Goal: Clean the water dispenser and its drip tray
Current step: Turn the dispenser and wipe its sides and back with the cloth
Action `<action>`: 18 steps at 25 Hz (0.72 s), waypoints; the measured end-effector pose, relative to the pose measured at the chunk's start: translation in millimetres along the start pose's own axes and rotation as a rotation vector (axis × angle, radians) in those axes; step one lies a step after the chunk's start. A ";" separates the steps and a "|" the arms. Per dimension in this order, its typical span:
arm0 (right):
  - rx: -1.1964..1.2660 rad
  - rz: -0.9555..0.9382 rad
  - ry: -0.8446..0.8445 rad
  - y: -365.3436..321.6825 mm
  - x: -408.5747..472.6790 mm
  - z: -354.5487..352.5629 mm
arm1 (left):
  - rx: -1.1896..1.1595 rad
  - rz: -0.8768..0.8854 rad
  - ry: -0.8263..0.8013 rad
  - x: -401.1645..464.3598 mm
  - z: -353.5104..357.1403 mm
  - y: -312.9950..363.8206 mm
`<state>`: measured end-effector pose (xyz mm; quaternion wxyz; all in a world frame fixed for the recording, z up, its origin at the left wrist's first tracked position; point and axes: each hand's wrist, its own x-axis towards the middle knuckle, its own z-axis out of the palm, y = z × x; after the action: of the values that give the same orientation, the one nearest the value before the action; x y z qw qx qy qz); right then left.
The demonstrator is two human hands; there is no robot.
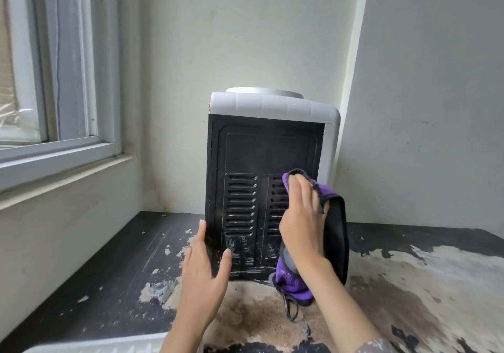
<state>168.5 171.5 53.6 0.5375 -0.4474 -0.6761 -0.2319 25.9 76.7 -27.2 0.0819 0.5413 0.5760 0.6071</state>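
While the dispenser [268,178] stands upright near the middle of the table [114,265], its black back panel faces the camera, with the grey top and round collar above. The right hand [301,224] lies flat on the panel at about 4 o'clock from its centre, fingers straight and close together, pressing a cloth [334,232] against the right-hand column of vent slots. The cloth is purple with a dark edge; it shows above the fingertips, folds dark on the hand's right, and hangs below the wrist to the table at the dispenser's foot. The left hand [203,273] sits at 7 o'clock on the dispenser's lower left corner, fingers straight along the left edge and the thumb lying across the panel's face, so it steadies the body with a wide, loose hold. A dark cord [290,306] loops on the table just below the cloth's lower end. The table is dark, with its finish worn away in pale patches towards 5 o'clock. A window [54,79] fills the wall at 10 o'clock. A white ribbed thing shows at the bottom edge; what it is, I cannot tell.
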 end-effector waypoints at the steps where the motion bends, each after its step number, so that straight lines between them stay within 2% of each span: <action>1: 0.002 0.024 0.002 -8.2 1.8 3.3 | -0.009 0.000 0.001 0.5 -0.6 0.8; 4: -0.005 0.041 -0.025 -14.4 0.1 8.3 | -0.012 -0.001 0.002 2.0 -2.1 0.9; 7: -0.080 -0.068 -0.012 5.0 -1.3 3.9 | -0.003 -0.002 -0.001 2.2 -1.4 -1.3; 10: -0.085 0.055 0.061 20.2 1.6 3.7 | -0.023 -0.010 0.005 3.4 -1.8 0.3; 12: -0.051 0.070 0.087 17.0 1.7 6.0 | -0.030 -0.015 0.009 3.1 -1.6 1.1; 16: 0.043 -0.226 -0.026 3.8 9.0 6.8 | -0.034 -0.027 0.010 2.4 -1.8 0.7; 18: 0.011 -0.251 -0.112 1.9 20.9 10.5 | -0.041 -0.026 -0.001 2.2 -2.2 1.7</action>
<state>164.3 188.2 69.5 0.4682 -0.3686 -0.7569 -0.2683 24.2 76.4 -24.1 0.1012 0.5320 0.5704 0.6175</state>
